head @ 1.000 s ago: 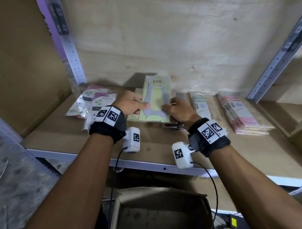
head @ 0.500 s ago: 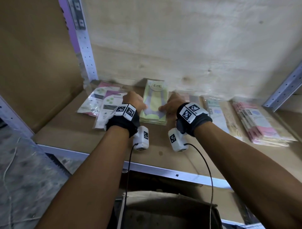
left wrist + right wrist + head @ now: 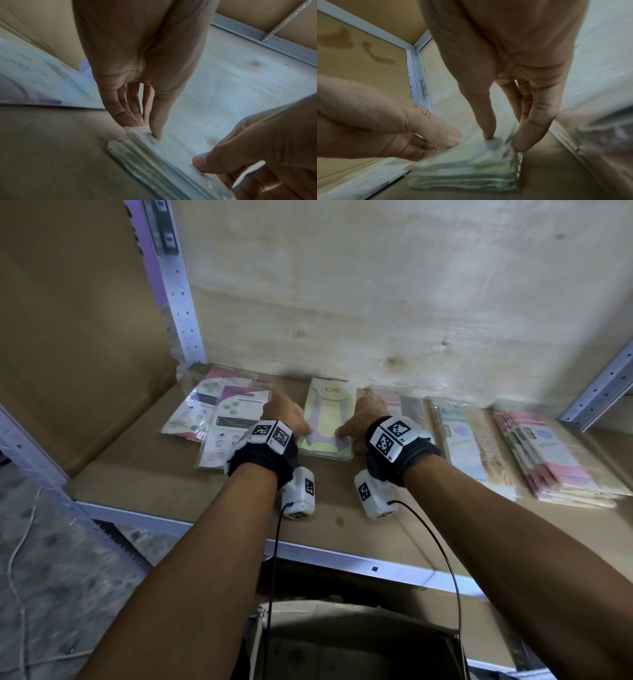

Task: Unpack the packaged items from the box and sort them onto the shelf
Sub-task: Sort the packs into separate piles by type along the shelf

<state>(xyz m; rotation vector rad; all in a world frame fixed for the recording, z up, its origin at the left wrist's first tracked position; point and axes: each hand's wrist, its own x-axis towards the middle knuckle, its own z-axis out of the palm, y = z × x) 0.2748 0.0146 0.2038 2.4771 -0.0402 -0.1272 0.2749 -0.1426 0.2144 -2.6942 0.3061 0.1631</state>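
Observation:
A stack of green packets (image 3: 327, 419) marked ENE lies flat on the shelf board (image 3: 144, 474), near the back wall. My left hand (image 3: 301, 428) grips its left edge: the thumb (image 3: 156, 129) presses on top and the fingers (image 3: 126, 116) run down the side. On the opposite edge my right hand (image 3: 346, 433) pinches the stack the same way, thumb (image 3: 487, 134) on top and fingers (image 3: 523, 142) against the side. The stack's layered near edge (image 3: 467, 180) shows in the right wrist view. Below the shelf stands the open cardboard box (image 3: 359, 642); its inside is dark.
Pink-and-white packets (image 3: 222, 422) lie left of the stack. To its right are pale packets (image 3: 469, 450) and a pink stack (image 3: 555, 460). A perforated steel post (image 3: 178, 302) rises at the left, and the metal shelf lip (image 3: 342, 559) runs along the front.
Both hands have stayed on the green stack and moved closer together on its two sides. The right wrist has swung left. The head view has shifted.

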